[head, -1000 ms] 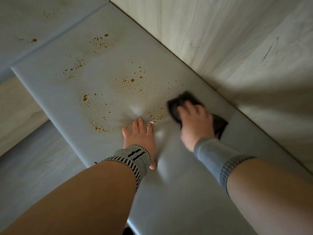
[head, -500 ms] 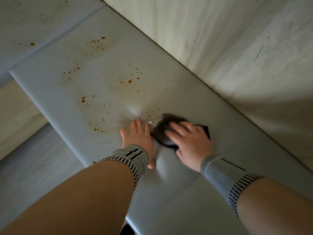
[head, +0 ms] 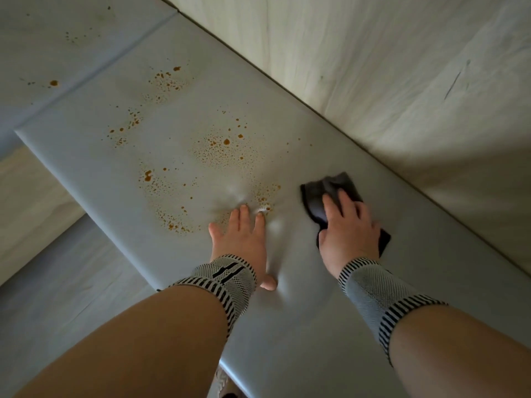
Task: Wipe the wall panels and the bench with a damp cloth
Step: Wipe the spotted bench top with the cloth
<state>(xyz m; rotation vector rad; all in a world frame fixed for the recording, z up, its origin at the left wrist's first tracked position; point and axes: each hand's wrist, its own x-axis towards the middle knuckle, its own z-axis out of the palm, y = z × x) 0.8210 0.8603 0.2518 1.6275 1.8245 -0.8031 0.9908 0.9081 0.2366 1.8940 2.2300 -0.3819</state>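
Observation:
A grey padded bench (head: 301,326) runs diagonally through the head view. Orange-brown spatter stains (head: 221,152) dot its middle and far part. My left hand (head: 242,242) lies flat on the cushion with straight fingers and dents the padding, its fingertips at the edge of the stains. My right hand (head: 346,228) presses a dark grey cloth (head: 324,193) onto the bench to the right of the stains, fingers laid over the cloth. Part of the cloth is hidden under the palm. Pale wood-grain wall panels (head: 388,67) rise behind the bench.
A second grey cushion (head: 57,38) with a few small stains adjoins at the far left. Grey flooring (head: 57,297) and a pale wooden panel (head: 28,202) lie beyond the bench's left edge. Both wrists wear striped knit bands.
My right hand slid the cloth left until it lay beside my left hand, then back right, away from the stains. My left hand stayed pressed in place.

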